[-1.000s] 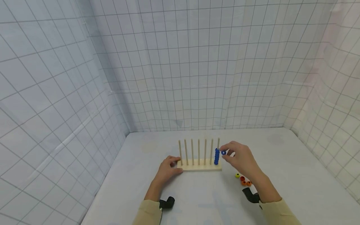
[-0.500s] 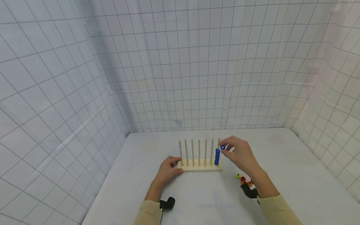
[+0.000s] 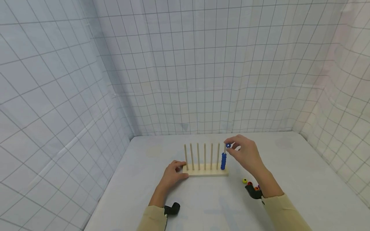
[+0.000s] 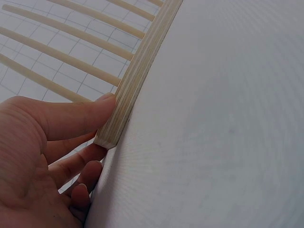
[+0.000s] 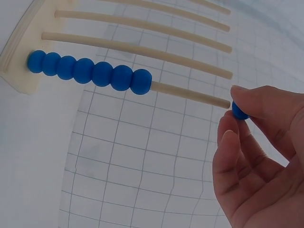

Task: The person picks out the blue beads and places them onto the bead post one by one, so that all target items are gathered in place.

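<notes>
A wooden peg rack with several upright pegs stands on the table, its base (image 3: 205, 172) facing me. Blue beads (image 5: 102, 73) are stacked on the rightmost peg (image 5: 190, 94), whose upper part is bare. Between thumb and index finger my right hand (image 3: 245, 154) pinches one more blue bead (image 5: 240, 110), right at the tip of that peg. My left hand (image 3: 171, 175) grips the left end of the base; in the left wrist view its thumb (image 4: 80, 116) presses the front edge (image 4: 124, 99) and other fingers lie behind and under it.
Loose beads lie on the table near my right forearm: a yellow bead (image 3: 244, 181), a red bead (image 3: 250, 183) and an orange bead (image 3: 256, 188), with others partly hidden by the black wrist mount (image 3: 253, 192). Grid-patterned cloth (image 3: 202, 80) hangs behind the table.
My right hand has risen with the pinched blue bead, from beside the stacked beads up to the top of the rightmost peg. The left hand and rack stay where they were.
</notes>
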The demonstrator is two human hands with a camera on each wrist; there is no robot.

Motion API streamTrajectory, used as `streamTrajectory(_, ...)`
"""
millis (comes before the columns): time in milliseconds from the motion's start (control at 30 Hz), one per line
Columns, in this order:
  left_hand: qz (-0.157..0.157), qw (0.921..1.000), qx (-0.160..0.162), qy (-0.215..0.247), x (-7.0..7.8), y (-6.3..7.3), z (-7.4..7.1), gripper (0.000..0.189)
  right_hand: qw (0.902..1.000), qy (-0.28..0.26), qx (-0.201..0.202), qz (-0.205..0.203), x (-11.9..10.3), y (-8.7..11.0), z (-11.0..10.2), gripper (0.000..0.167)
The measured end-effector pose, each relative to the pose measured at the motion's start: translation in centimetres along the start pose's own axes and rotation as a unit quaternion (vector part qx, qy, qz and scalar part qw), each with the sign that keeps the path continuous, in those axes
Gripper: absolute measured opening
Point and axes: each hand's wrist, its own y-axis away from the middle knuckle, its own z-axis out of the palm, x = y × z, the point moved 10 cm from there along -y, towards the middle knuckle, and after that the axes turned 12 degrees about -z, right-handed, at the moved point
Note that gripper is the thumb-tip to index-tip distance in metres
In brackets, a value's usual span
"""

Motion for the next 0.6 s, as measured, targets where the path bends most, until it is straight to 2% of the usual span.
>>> streamTrajectory(600,-0.004,1.0000,0.004,0.000,-0.36,-0.06,0.11,0.053,0.9998,0.012,0.013,-0.002,0.62,-0.66,0.76,0.026)
